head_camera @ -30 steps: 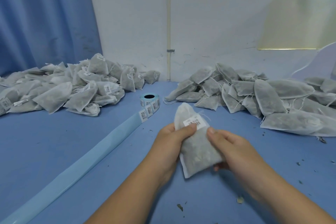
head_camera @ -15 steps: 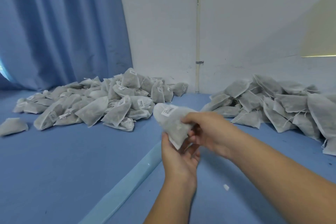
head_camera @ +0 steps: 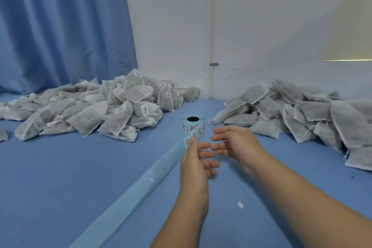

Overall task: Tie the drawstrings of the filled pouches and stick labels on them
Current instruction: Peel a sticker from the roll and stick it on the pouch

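Note:
Both of my hands hover empty over the blue table, fingers spread and slightly blurred. My left hand [head_camera: 198, 160] is just below the label roll [head_camera: 193, 127], its fingertips near the first label on the unrolled strip. My right hand [head_camera: 234, 146] is beside it, to the right of the roll. A pile of labelled pouches [head_camera: 96, 110] lies at the back left. At the back right lies a pile of pouches without visible labels [head_camera: 298, 115], drawstrings loose.
A long strip of pale blue backing paper [head_camera: 128, 203] runs from the roll toward the near left. A small white scrap [head_camera: 240, 205] lies on the table [head_camera: 60, 177] near my right forearm. A blue curtain hangs at the left; a white wall stands behind.
The labelled pouch that my hands held is gone from them. Both hands now hang empty near the label roll.

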{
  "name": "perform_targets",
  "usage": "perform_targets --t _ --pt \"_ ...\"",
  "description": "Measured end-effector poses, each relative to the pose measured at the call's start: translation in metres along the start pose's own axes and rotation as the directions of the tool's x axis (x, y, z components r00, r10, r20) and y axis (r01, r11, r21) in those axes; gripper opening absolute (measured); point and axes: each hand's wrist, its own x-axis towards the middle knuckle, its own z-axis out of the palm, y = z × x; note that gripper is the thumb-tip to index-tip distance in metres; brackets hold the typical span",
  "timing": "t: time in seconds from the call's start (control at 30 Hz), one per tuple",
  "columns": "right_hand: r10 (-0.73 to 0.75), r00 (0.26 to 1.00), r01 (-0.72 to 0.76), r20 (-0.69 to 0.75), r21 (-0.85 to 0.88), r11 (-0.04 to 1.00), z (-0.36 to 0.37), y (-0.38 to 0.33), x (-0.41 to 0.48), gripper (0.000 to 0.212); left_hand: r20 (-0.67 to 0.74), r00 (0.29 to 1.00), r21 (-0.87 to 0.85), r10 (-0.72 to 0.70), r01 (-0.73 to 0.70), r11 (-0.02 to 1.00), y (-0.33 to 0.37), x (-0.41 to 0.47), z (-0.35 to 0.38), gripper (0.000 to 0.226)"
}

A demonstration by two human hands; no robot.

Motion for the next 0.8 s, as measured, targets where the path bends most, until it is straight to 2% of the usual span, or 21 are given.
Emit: perform_targets --t 0.2,0.27,0.33,0.5,0.57,0.63,0.73,0.8 --pt "0.014 0.979 -0.046 -0.202 -0.154 0.987 -0.049 0.016 0.038 0.014 -0.040 0.999 0.130 0.028 -0.023 0.991 -0.009 0.000 0.006 0.034" --pt "-0.045 0.971 -0.024 -0.237 -0.279 0.960 -0.058 0.018 0.054 0.022 -0.049 0.998 0.165 0.033 -0.025 0.986 -0.011 -0.002 0.007 0.032" --pt "-0.101 0.975 0.009 -0.198 -0.416 0.909 -0.054 0.016 0.069 0.041 -0.059 0.998 0.215 0.035 -0.021 0.976 -0.013 -0.004 0.009 0.028" --pt "-0.192 0.980 0.121 -0.046 -0.628 0.769 -0.020 0.002 0.107 0.068 -0.039 0.999 0.260 0.011 0.000 0.965 -0.017 -0.006 0.011 0.021" --pt "-0.194 0.981 0.136 0.006 -0.732 0.667 -0.010 -0.001 0.123 0.071 -0.027 1.000 0.269 0.014 -0.006 0.963 -0.018 -0.005 0.010 0.022" --pt "-0.171 0.985 0.084 -0.019 -0.813 0.576 -0.007 -0.002 0.136 0.073 -0.020 1.000 0.283 0.012 -0.005 0.959 -0.018 -0.004 0.010 0.021" --pt "-0.099 0.993 -0.001 -0.067 -0.833 0.553 -0.005 -0.002 0.154 0.071 -0.026 0.999 0.284 0.027 -0.018 0.959 -0.018 -0.001 0.011 0.022" --pt "-0.081 0.991 -0.048 -0.111 -0.831 0.555 -0.004 -0.001 0.161 0.056 -0.036 0.998 0.291 0.044 -0.031 0.956 -0.018 0.000 0.011 0.022"
